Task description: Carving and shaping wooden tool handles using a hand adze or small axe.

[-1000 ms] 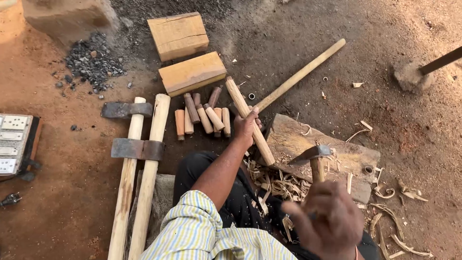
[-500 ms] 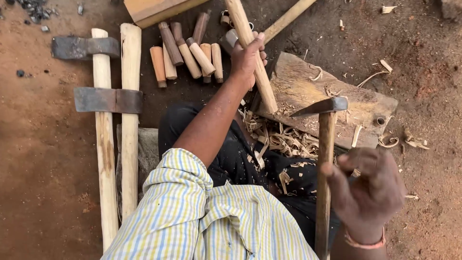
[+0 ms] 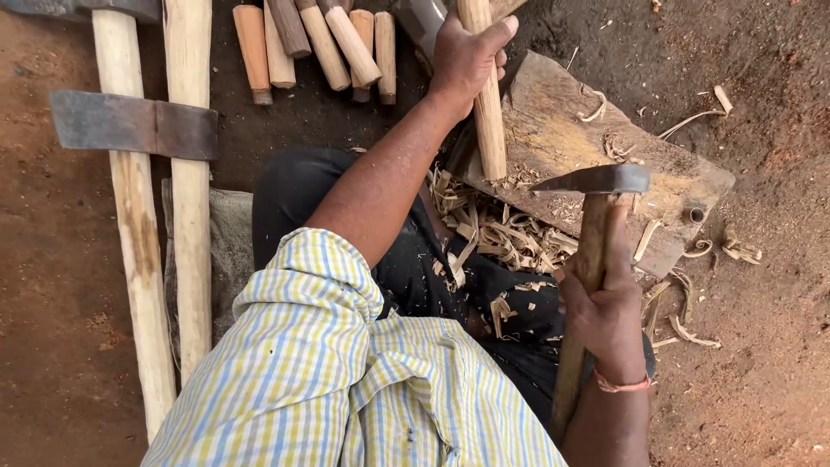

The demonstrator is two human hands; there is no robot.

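The left hand [image 3: 467, 56] grips a pale wooden handle [image 3: 486, 104] at 12 o'clock, standing its lower end on the worn chopping block [image 3: 605, 156]. The right hand [image 3: 605, 311], at 4 o'clock, is closed around the shaft of an adze [image 3: 596, 180] whose blade hovers above the block. Wood shavings [image 3: 493, 233] litter the lap.

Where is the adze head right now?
In the head view, the adze head sits right of centre over the wooden block, just right of the handle blank held upright by the left hand.
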